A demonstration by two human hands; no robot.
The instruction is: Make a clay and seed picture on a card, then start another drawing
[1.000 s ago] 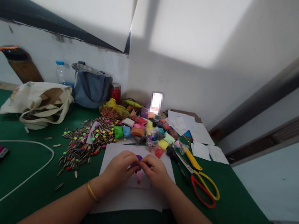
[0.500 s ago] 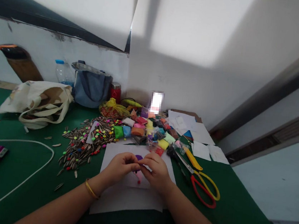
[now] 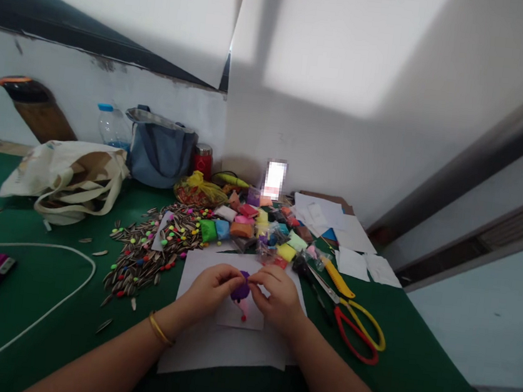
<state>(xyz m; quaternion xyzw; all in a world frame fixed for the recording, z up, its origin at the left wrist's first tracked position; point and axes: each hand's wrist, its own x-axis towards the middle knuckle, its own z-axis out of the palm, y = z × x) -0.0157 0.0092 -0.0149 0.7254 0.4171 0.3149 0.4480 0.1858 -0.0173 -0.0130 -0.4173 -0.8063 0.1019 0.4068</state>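
My left hand and my right hand meet fingertip to fingertip above a small white card. Thumb and index finger are pinched together on both; whatever lies between the tips is too small to make out. Just under the fingertips, a rounded purple clay patch shows on the card. Below it is a pink clay shape with a red ball at its lower end. The card rests on larger white paper.
Sunflower seeds mixed with coloured foam balls lie to the left. Several packets of coloured clay fill the area behind the paper. Scissors and a yellow-handled knife lie to the right. A white cable curves across the left side.
The fingertips of both hands have moved slightly apart, the right ones a little to the right. More of the purple patch now shows between and below them.
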